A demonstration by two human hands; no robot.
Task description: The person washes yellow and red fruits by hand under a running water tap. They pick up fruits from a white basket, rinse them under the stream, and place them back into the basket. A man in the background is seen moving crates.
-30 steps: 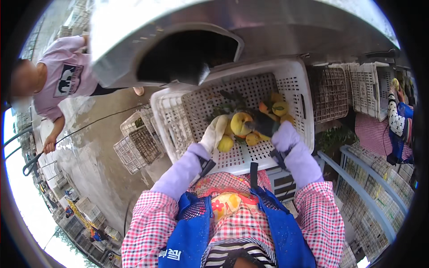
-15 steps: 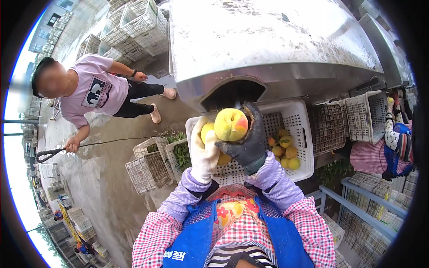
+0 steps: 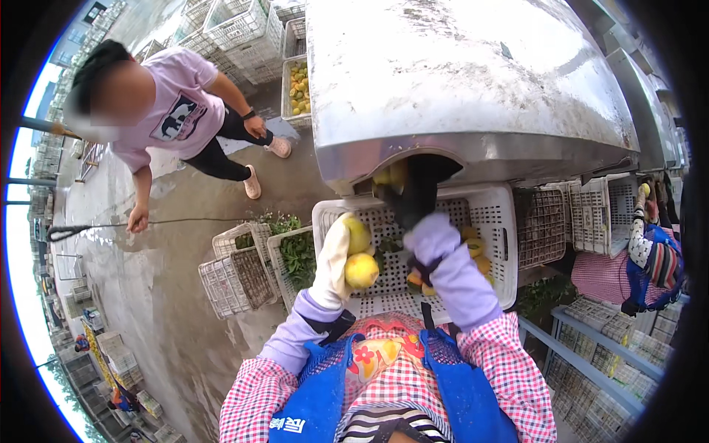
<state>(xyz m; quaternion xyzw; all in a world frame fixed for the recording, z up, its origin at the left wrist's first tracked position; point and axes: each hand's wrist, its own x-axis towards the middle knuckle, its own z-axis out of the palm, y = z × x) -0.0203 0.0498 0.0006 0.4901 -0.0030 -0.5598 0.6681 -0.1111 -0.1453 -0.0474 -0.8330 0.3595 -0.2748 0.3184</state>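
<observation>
My left hand (image 3: pixel 334 266), in a white glove, is closed around two yellow peaches, an upper peach (image 3: pixel 357 234) and a lower peach (image 3: pixel 362 271). It is above the left side of a white perforated crate (image 3: pixel 323 218). My right hand (image 3: pixel 415 198), in a dark glove, reaches to the dark opening (image 3: pixel 436 168) in the metal machine (image 3: pixel 473 74). Yellow fruit (image 3: pixel 390 176) shows beside its fingers there. Blur and shadow hide whether those fingers grip it. More peaches (image 3: pixel 474 247) lie in the crate's right part, partly behind my right forearm.
On the left stands a person (image 3: pixel 185 111) in a pale pink T-shirt, near a dark rope (image 3: pixel 148 223). Crates with green leaves (image 3: pixel 295 255) adjoin my crate's left. A peach-filled crate (image 3: pixel 298 88) is farther back. At right are a brown crate (image 3: pixel 541 225), another worker (image 3: pixel 653 258) and a blue railing (image 3: pixel 598 369).
My right hand has left the big peach and moved up to the machine's opening. My left hand now holds two peaches alone, slightly lower. The standing person appears nearer and has lowered one hand.
</observation>
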